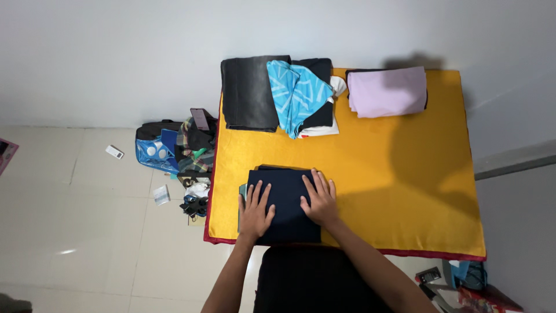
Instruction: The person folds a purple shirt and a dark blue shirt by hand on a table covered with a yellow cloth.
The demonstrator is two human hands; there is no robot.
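On the yellow mattress (405, 191), near its front edge, one folded navy garment (285, 206) lies under two flat hands: left hand (255, 212) and right hand (319, 200), fingers spread, pressing, gripping nothing. At the far edge sit three piles: grey jeans (250, 93), one blue patterned cloth (298, 93), one lilac folded cloth (387, 91).

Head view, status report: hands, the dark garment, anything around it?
Left hand and right hand flat, open, on folded navy garment. Garment at near edge of yellow mat. Other folded clothes lie apart at far edge.
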